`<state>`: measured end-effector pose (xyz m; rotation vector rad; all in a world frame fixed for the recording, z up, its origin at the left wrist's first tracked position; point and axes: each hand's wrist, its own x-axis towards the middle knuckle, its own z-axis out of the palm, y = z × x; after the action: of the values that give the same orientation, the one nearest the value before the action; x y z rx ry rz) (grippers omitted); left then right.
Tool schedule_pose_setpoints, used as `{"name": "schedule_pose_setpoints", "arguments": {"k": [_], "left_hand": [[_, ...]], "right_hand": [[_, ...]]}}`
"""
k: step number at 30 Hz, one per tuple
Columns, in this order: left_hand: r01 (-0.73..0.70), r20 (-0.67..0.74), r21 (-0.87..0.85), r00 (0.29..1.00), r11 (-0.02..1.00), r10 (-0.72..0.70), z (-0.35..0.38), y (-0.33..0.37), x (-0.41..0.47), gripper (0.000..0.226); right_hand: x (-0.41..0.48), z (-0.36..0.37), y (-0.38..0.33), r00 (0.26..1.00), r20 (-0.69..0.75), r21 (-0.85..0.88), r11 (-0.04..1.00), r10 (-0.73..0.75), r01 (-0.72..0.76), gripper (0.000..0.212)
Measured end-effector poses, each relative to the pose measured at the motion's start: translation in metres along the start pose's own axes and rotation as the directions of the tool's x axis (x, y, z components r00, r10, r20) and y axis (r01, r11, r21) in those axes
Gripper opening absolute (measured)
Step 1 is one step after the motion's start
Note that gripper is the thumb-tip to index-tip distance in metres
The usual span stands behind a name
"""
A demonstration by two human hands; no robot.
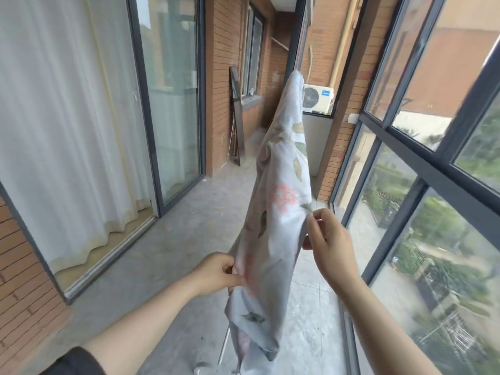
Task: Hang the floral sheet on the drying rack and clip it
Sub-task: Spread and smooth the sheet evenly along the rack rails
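Note:
The floral sheet, pale grey-blue with pink flowers and green leaves, hangs in a long bunched strip that runs from near my hands up and away down the balcony. My left hand pinches its left edge low down. Higher and to the right, my right hand pinches the other edge between thumb and fingers. Of the drying rack only a thin metal leg shows under the sheet's lower end; the rest is hidden by the cloth. No clip is in view.
I stand on a narrow tiled balcony. Sliding glass doors with white curtains line the left, tall dark-framed windows the right. A dark frame leans on the brick wall ahead. An air-conditioner unit sits at the far end.

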<state>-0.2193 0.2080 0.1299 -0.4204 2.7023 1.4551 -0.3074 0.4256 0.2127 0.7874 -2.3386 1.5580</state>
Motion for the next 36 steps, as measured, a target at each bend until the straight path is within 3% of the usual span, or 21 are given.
{"name": "schedule_pose_setpoints", "arguments": {"k": [2,4,7,10,12,16,20,23,30,36], "left_hand": [[-0.051,-0.055,-0.032,0.997,0.998,0.049,0.012,0.002,-0.004,0.05],[-0.093,-0.079,-0.21,0.994,0.973,0.078,0.019,0.013,-0.016,0.048],[-0.145,-0.116,-0.36,0.987,0.922,0.11,0.021,0.024,-0.039,0.048],[-0.263,-0.254,-0.289,0.948,0.92,0.192,0.018,0.025,-0.056,0.045],[-0.317,-0.351,-0.227,0.909,0.921,0.226,0.017,0.026,-0.065,0.035],[-0.365,-0.434,-0.208,0.866,0.907,0.249,0.024,0.041,-0.082,0.038],[-0.447,-0.367,-0.282,0.868,0.849,0.335,0.031,0.074,-0.097,0.036],[-0.497,-0.34,-0.297,0.853,0.815,0.396,0.033,0.097,-0.104,0.036],[-0.348,-0.408,-0.17,0.876,0.922,0.256,0.053,0.065,-0.081,0.048],[-0.169,-0.32,-0.077,0.938,0.983,0.136,0.092,0.02,-0.052,0.039]], "right_hand": [[-0.001,-0.007,-0.001,1.0,-0.011,0.004,1.0,0.008,-0.008,0.02],[-0.001,-0.012,0.001,0.999,0.016,0.02,0.999,0.037,-0.037,0.015],[-0.009,-0.013,0.008,0.974,0.206,0.109,0.986,0.099,-0.123,0.008],[-0.031,-0.009,0.025,0.902,0.419,0.117,0.978,0.109,-0.172,0.019],[-0.048,-0.006,0.035,0.838,0.527,0.137,0.959,0.14,-0.246,0.044],[-0.068,0.002,0.05,0.745,0.639,0.073,0.949,0.192,-0.307,0.091],[-0.073,0.007,0.058,0.712,0.682,-0.012,0.976,0.168,-0.218,0.098],[-0.074,0.003,0.058,0.717,0.689,0.032,0.984,0.104,-0.173,0.077],[-0.074,-0.024,0.087,0.748,0.646,-0.016,0.982,0.154,-0.188,0.079],[-0.082,-0.043,0.121,0.76,0.605,-0.083,0.968,0.237,-0.235,0.069]]}}
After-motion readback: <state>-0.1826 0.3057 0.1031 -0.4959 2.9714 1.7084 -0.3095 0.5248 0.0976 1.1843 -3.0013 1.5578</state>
